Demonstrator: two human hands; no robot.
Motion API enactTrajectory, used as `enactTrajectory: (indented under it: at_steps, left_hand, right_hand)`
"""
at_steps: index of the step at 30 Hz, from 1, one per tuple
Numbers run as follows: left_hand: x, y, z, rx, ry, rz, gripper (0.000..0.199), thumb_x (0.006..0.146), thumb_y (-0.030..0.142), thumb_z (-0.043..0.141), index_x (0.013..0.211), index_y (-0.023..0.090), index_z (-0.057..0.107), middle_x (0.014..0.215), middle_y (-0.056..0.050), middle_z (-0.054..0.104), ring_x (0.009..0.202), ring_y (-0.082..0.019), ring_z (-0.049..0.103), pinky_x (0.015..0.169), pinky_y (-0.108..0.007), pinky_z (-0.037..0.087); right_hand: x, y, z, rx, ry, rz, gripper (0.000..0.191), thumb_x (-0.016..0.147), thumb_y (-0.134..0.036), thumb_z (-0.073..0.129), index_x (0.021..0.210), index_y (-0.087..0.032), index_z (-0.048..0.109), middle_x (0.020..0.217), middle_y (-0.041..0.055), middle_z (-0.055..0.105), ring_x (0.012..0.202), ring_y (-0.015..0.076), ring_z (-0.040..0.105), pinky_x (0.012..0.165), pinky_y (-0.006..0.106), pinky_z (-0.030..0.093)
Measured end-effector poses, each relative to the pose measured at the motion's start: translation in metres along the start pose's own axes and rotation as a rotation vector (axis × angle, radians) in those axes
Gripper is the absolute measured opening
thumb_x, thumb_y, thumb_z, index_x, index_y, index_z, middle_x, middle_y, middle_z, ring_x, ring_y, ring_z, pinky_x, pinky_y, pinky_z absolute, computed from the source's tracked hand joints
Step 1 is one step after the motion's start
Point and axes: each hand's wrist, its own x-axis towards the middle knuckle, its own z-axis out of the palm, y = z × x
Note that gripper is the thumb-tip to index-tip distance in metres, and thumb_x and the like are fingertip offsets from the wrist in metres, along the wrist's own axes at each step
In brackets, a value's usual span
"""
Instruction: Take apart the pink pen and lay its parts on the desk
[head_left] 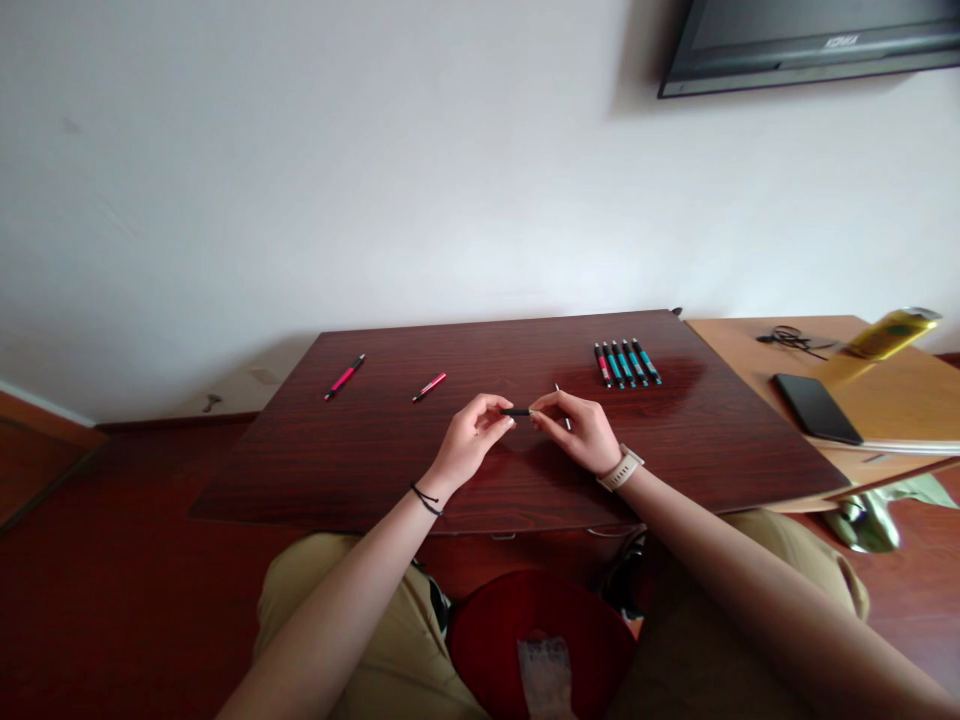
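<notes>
Just above the table, a short black pen barrel piece (516,412) lies level between my two hands. My left hand (474,435) pinches one end with thumb and fingertips. At the opposite end, my right hand (581,428) has its thumb and forefinger closed on the tip. A thin whitish stick, perhaps a refill (557,387), is partly hidden behind my right hand. Left of my hands lies a short pink pen part (429,387) with a dark end. Farther left is a pink and black pen (345,377).
Several blue and black pens (628,363) and one pink pen (603,365) form a row at the back right of the dark wooden table (360,470). On the side cabinet are a phone (816,408), a cable (791,338) and a yellow can (892,333).
</notes>
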Motion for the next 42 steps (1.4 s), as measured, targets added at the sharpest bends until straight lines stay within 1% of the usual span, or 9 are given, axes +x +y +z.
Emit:
enactTrajectory:
  at_steps: [6,11,17,19,24,27,32,38,42]
  left_hand:
    - [-0.001,0.001,-0.004,0.086,0.047,0.045,0.023,0.095,0.039,0.076,0.105,0.019,0.073,0.102,-0.008,0.079,0.097,-0.022,0.076,0.091,-0.035,0.06]
    - [-0.004,0.004,-0.005,0.103,0.027,-0.024,0.028,0.095,0.045,0.076,0.101,0.018,0.075,0.086,-0.007,0.081,0.081,-0.021,0.076,0.077,-0.031,0.058]
    - [-0.005,0.004,0.0,0.114,0.025,-0.087,0.056,0.106,0.059,0.053,0.07,0.018,0.064,0.054,0.0,0.06,0.051,-0.014,0.059,0.06,-0.027,0.047]
    - [-0.004,0.003,0.001,0.089,0.008,-0.085,0.05,0.105,0.058,0.056,0.079,0.017,0.067,0.061,-0.001,0.064,0.056,-0.014,0.062,0.06,-0.026,0.046]
    - [-0.002,0.004,0.001,0.059,0.0,-0.001,0.036,0.093,0.048,0.076,0.115,0.02,0.069,0.101,-0.006,0.074,0.081,-0.017,0.069,0.069,-0.026,0.053]
    - [-0.002,0.004,0.0,0.084,0.005,-0.026,0.033,0.1,0.051,0.067,0.095,0.019,0.071,0.08,-0.002,0.068,0.071,-0.015,0.062,0.067,-0.026,0.05]
    - [-0.005,0.003,-0.002,0.165,0.034,-0.111,0.064,0.107,0.062,0.047,0.062,0.018,0.059,0.054,0.001,0.049,0.051,-0.012,0.046,0.054,-0.027,0.035]
    - [-0.006,0.01,0.002,0.13,-0.036,-0.005,0.036,0.097,0.055,0.07,0.099,0.02,0.07,0.084,-0.002,0.069,0.068,-0.014,0.061,0.065,-0.026,0.048]
    - [-0.002,0.007,-0.003,0.094,0.06,-0.07,0.055,0.104,0.062,0.055,0.07,0.019,0.062,0.056,0.001,0.049,0.051,-0.011,0.044,0.052,-0.027,0.033]
  right_hand:
    - [0.0,0.004,0.001,0.077,-0.084,0.042,0.022,0.102,-0.047,0.07,0.106,-0.026,0.074,0.09,0.0034,0.082,0.08,0.0216,0.078,0.075,0.032,0.063]
    - [-0.001,0.003,0.0,0.098,-0.082,0.031,0.021,0.103,-0.046,0.069,0.107,-0.026,0.075,0.095,0.0037,0.084,0.082,0.0222,0.081,0.076,0.032,0.065]
    - [-0.003,-0.003,0.002,0.047,-0.04,-0.031,0.019,0.103,-0.044,0.069,0.105,-0.027,0.076,0.102,0.0051,0.084,0.087,0.0228,0.081,0.078,0.033,0.066]
    - [-0.003,-0.004,0.003,0.045,-0.023,-0.023,0.019,0.103,-0.044,0.069,0.106,-0.026,0.076,0.101,0.0055,0.084,0.087,0.0229,0.081,0.077,0.033,0.066]
    - [-0.002,-0.004,0.003,0.051,0.021,0.031,0.021,0.102,-0.045,0.071,0.107,-0.025,0.075,0.097,0.0062,0.084,0.082,0.0228,0.081,0.072,0.032,0.066]
    - [-0.003,-0.004,0.004,0.076,-0.009,0.021,0.02,0.102,-0.044,0.07,0.108,-0.026,0.075,0.098,0.0055,0.084,0.085,0.023,0.081,0.076,0.033,0.066]
    - [-0.004,-0.003,0.006,0.059,-0.038,-0.028,0.019,0.104,-0.043,0.068,0.108,-0.027,0.075,0.103,0.0055,0.083,0.09,0.0237,0.081,0.08,0.035,0.067]
    - [-0.004,-0.002,0.005,0.04,-0.05,-0.026,0.018,0.103,-0.042,0.068,0.108,-0.026,0.075,0.104,0.0056,0.084,0.089,0.023,0.081,0.079,0.033,0.066]
    - [-0.006,-0.001,0.005,0.074,-0.042,0.001,0.017,0.104,-0.041,0.068,0.111,-0.026,0.074,0.1,0.0049,0.083,0.089,0.0223,0.081,0.078,0.033,0.066]
